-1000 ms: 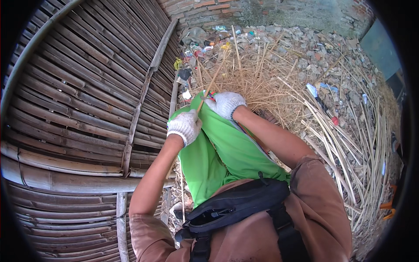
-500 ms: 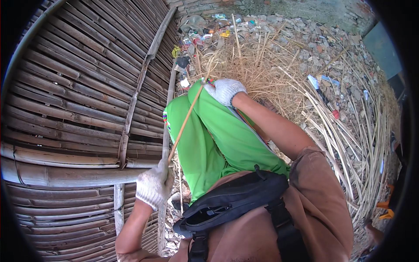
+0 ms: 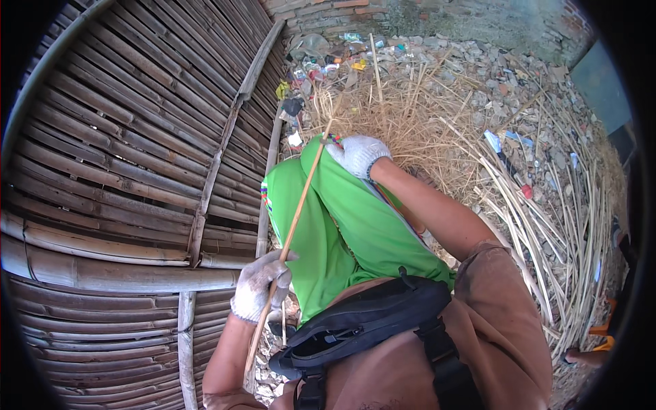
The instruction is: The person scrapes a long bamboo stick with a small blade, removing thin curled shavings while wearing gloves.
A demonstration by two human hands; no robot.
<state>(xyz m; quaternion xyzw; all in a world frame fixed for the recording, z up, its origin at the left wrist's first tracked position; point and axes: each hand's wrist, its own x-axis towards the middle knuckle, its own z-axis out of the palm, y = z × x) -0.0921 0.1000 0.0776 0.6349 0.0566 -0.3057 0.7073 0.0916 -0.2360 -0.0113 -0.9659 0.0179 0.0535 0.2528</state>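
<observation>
A thin, light-brown bamboo strip (image 3: 301,203) slants across my green-clothed left leg. Its far end has curly shavings and lies near my right knee. My left hand (image 3: 261,287), in a whitish knit glove, grips the strip below its middle, and the near end sticks out past the wrist. On the right knee rests my gloved right hand (image 3: 362,156), close beside the strip's far end. Its fingers are curled in against the green cloth (image 3: 369,212), and whatever they hold is hidden.
A slatted bamboo panel (image 3: 123,157) stands along my left side. Pale shavings (image 3: 389,126) pile up ahead, over rubble and litter. Long split bamboo strips (image 3: 540,239) lie at right. A black waist bag (image 3: 369,321) sits on my lap. Part of another person's foot (image 3: 584,357) shows at far right.
My left hand has moved up and to the right, and the strip's near end now shows below it. The right hand stays on the knee.
</observation>
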